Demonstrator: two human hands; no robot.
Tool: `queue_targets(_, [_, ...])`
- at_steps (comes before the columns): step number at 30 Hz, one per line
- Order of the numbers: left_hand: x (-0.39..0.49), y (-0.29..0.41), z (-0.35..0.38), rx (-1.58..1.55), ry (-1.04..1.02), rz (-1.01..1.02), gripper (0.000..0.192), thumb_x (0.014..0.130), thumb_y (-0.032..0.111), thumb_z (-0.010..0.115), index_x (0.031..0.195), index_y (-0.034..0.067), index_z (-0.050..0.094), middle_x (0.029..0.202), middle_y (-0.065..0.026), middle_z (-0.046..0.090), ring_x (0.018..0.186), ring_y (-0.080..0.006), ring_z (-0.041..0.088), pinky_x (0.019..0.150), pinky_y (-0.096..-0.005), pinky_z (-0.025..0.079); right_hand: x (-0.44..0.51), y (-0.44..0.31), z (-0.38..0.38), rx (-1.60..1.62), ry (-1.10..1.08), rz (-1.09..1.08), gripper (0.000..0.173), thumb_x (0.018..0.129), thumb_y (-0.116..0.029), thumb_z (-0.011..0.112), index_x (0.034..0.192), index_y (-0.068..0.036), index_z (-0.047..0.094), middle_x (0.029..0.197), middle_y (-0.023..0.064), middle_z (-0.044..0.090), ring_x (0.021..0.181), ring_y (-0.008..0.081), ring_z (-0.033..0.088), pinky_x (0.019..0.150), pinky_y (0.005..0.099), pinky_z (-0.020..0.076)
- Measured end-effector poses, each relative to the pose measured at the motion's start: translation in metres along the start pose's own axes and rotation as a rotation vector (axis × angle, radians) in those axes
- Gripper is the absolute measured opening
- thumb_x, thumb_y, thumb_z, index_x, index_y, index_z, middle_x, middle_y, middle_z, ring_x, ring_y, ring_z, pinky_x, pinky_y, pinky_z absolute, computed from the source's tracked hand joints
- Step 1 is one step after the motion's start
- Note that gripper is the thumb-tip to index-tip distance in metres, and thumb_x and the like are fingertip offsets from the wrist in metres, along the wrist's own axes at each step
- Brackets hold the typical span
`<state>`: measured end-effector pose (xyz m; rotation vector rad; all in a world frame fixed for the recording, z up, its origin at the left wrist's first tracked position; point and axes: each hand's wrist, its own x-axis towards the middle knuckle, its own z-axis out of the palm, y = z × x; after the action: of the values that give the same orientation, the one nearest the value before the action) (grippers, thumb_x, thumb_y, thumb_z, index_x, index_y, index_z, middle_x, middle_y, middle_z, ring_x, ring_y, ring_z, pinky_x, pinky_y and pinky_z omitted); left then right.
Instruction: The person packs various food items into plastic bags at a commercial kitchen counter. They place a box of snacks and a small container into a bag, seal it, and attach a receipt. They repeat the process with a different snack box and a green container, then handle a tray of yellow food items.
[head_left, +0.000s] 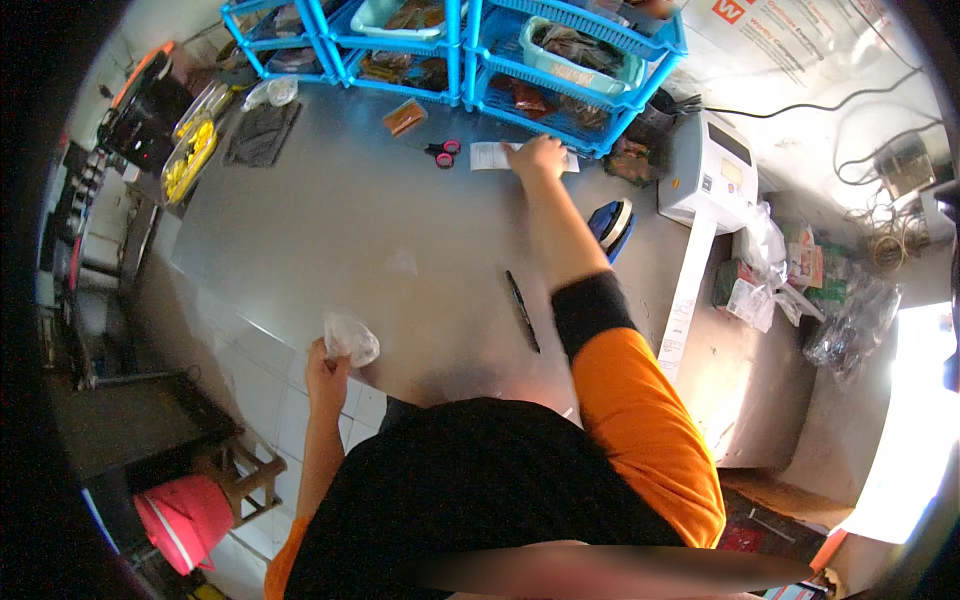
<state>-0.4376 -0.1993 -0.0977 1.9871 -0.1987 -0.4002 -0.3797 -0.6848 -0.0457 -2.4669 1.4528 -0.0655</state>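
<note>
My left hand pinches a small clear plastic bag at the near edge of the metal table. Stretched out to the far side, my right hand lies over a white printed paper slip; whether its fingers grip the paper cannot be told. Left of the slip are scissors with pink-rimmed handles and a small packet of orange-brown stuff. A black pen rests on the tabletop near my right forearm, and a blue tape dispenser stands beyond that arm.
Blue plastic racks holding trays and packets line the back. At right, a white printer trails a long paper strip. Yellow pieces fill a clear container at left, near a dark flat packet. A pink bucket stands low left.
</note>
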Motion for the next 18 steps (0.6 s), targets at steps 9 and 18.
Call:
queue_targets(9, [0.001, 0.004, -0.024, 0.008, -0.027, 0.057, 0.028, 0.085, -0.003, 0.058, 0.112, 0.000, 0.053, 0.096, -0.0067, 0.056, 0.072, -0.0111, 0.056, 0.058, -0.0230, 0.047, -0.034, 0.025, 0.054, 0.424, 0.153, -0.152, 0.019, 0.078, -0.017, 0.061, 0.091, -0.004, 0.065, 0.103, 0.0185, 0.063, 0.096, 0.0351, 0.061, 0.081, 0.0431, 0.0490])
queue_targets(18, [0.050, 0.040, 0.028, -0.027, -0.211, 0.157, 0.023, 0.090, 0.003, 0.057, 0.112, 0.000, 0.053, 0.096, -0.0046, 0.061, 0.075, -0.0091, 0.057, 0.062, -0.0234, 0.046, -0.259, 0.210, -0.055, 0.859, 0.335, -0.195, 0.017, 0.083, -0.005, 0.055, 0.099, -0.005, 0.053, 0.085, 0.0202, 0.061, 0.080, 0.0397, 0.061, 0.071, 0.0417, 0.0488])
